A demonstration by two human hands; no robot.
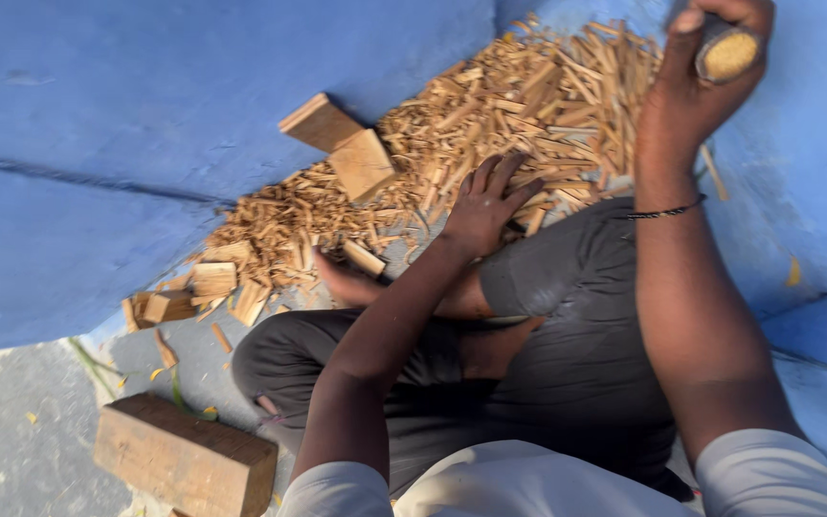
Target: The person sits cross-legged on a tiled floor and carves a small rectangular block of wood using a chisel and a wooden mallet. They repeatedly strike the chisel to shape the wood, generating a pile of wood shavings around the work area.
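Nearest, a thick block point(184, 458) lies on grey floor point(21, 440); left hand point(486, 206) spreads open on split sticks point(490, 124), seemingly picking one. Right hand point(696, 67) grips a raised handle point(726, 50), blade hidden. Striking next needs fingers clear. Blue walls point(174, 105) behind

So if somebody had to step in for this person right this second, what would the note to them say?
Left hand: open, fingers spread, resting on the pile of split wood sticks by the knee.
Right hand: raised, shut round a tool handle; only its round end shows, so I cannot tell the kind of tool.
Things: two flat wood blocks lie on the pile by the blue wall; a big wooden block sits on the floor at the near left.
Done: a large heap already lies split.
Left: a few short chunks at the heap's left end remain unsplit.
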